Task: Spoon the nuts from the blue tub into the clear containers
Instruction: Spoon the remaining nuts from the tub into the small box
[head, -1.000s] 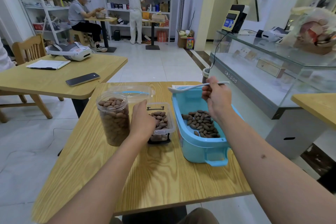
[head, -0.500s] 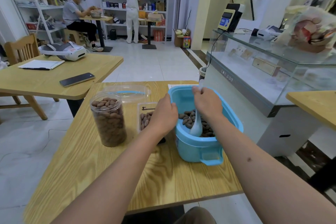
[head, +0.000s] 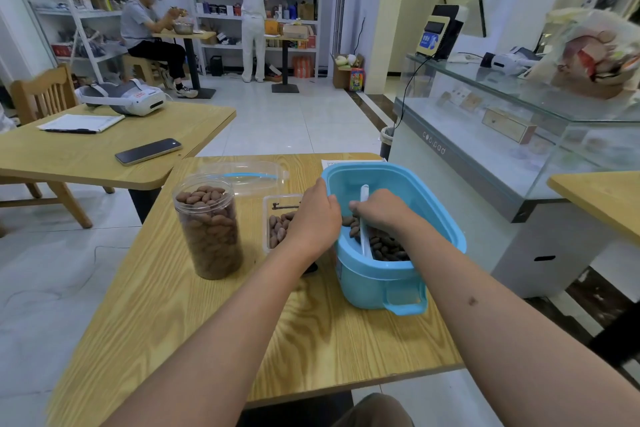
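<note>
A blue tub with brown nuts in it stands at the right of the wooden table. My right hand is inside the tub, closed on a white spoon whose bowl dips among the nuts. My left hand grips the tub's left rim. A small clear rectangular container, partly filled with nuts, sits just left of the tub, half hidden by my left hand. A tall clear jar full of nuts stands further left.
A clear lid with a blue seal lies behind the jar. A second table at the left carries a phone, papers and a headset. A glass counter is close on the right. Two people are at the far shelves.
My right hand brought the spoon down from above the tub into the nuts. My left hand left the small container and took the tub's rim.
</note>
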